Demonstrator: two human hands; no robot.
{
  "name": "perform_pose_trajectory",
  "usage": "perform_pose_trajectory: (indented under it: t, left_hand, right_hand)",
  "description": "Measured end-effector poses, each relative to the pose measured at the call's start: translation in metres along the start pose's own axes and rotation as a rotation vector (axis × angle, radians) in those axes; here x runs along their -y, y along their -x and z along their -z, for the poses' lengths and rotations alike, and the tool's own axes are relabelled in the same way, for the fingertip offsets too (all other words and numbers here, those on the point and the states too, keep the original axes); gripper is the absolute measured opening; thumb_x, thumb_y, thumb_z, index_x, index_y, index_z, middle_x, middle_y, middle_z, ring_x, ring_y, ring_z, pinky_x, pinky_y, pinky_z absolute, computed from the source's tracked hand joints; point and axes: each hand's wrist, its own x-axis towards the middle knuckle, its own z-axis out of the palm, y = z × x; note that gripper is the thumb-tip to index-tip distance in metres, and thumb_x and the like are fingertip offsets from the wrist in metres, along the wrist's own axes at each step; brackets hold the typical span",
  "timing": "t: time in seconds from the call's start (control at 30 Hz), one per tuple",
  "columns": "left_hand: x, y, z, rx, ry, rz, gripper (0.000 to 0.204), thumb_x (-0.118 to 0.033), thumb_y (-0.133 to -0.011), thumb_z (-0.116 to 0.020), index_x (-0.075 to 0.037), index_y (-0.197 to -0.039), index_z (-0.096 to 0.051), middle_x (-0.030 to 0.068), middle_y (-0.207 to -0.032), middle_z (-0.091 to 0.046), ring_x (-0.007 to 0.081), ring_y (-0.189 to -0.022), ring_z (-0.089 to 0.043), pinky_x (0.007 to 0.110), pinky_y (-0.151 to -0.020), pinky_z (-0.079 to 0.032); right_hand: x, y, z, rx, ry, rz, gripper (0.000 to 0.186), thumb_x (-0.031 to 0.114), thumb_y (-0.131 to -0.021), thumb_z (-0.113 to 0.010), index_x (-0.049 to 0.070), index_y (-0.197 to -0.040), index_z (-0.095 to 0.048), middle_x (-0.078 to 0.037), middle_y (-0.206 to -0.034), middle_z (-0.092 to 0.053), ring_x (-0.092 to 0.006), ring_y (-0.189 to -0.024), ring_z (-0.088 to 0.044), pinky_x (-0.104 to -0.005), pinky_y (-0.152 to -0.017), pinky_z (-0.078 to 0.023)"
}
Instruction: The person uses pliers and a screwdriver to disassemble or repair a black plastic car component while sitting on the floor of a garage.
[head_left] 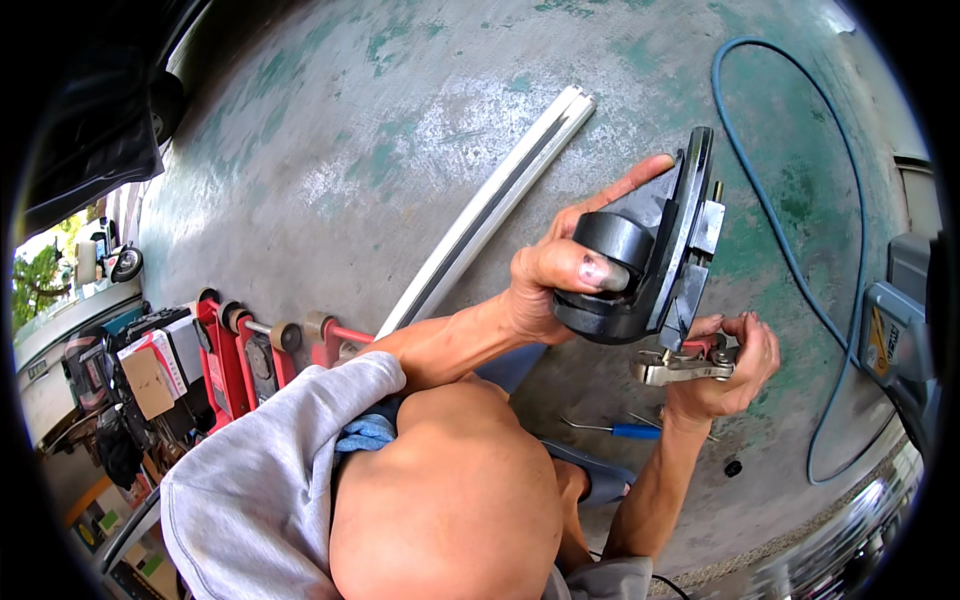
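Observation:
My left hand (pixel 560 265) is closed around a black part (pixel 612 238) with a round cup-like body and a long, flat, slightly curved flange. Its thumb lies over the round body and its index finger stretches along the upper edge. Metal brackets (pixel 706 228) and a threaded stud stick out of the flange's right side. My right hand (pixel 738 368) grips a silver hand tool (pixel 672 371) with a red part, its kind partly hidden by the fingers. The tool's silver end is close below the lower bracket; whether they touch, I cannot tell.
A long silver-and-black trim strip (pixel 480 215) lies on the worn floor. Below the hands is a blue-handled pick (pixel 630 432) beside a small black cap (pixel 733 468). A blue hose (pixel 775 215) loops at right near a grey-blue case (pixel 890 325). Red jacks (pixel 225 365) stand left.

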Motion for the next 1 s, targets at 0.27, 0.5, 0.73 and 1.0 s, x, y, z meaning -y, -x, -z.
perform_pose_trajectory:
  t: [0.27,0.5,0.73,1.0]
  left_hand:
    - [0.006,-0.007,0.000,-0.043,-0.065,0.026,0.110,-0.026,-0.062,-0.069,0.000,-0.158,-0.022,0.0238,-0.137,-0.057,0.0318,-0.118,-0.063,0.041,-0.106,-0.050]
    - [0.007,-0.017,0.019,-0.266,-0.031,0.109,0.067,-0.033,-0.087,-0.059,-0.005,-0.146,-0.044,0.0142,-0.120,-0.066,0.0230,-0.100,-0.069,0.037,-0.092,-0.055]
    - [0.007,-0.015,0.030,-0.423,0.020,0.190,0.051,-0.036,-0.089,-0.061,-0.010,-0.133,-0.055,0.0077,-0.109,-0.069,0.0202,-0.092,-0.069,0.036,-0.083,-0.055]
    - [0.014,-0.028,0.025,-0.439,0.032,0.117,0.047,-0.039,-0.090,-0.057,-0.007,-0.125,-0.062,0.0097,-0.114,-0.071,0.0232,-0.098,-0.069,0.039,-0.094,-0.053]
  right_hand:
    - [-0.009,0.015,-0.004,0.051,-0.056,-0.020,0.033,0.003,-0.084,-0.069,-0.005,-0.113,-0.057,-0.009,-0.072,-0.058,-0.0267,-0.063,-0.059,-0.0415,-0.064,-0.049]
    - [0.011,0.031,-0.004,0.320,-0.118,-0.168,0.056,0.019,-0.067,-0.084,-0.002,-0.113,-0.062,-0.010,-0.078,-0.061,-0.0316,-0.064,-0.059,-0.0420,-0.063,-0.049]
    - [0.022,0.027,-0.004,0.447,-0.099,-0.216,0.048,0.015,-0.071,-0.080,0.001,-0.113,-0.061,-0.010,-0.081,-0.065,-0.0328,-0.071,-0.065,-0.0410,-0.068,-0.051]
    - [0.016,0.023,-0.007,0.373,0.040,-0.274,0.053,0.024,-0.071,-0.079,0.004,-0.115,-0.060,-0.010,-0.097,-0.063,-0.0322,-0.092,-0.062,-0.0481,-0.092,-0.046]
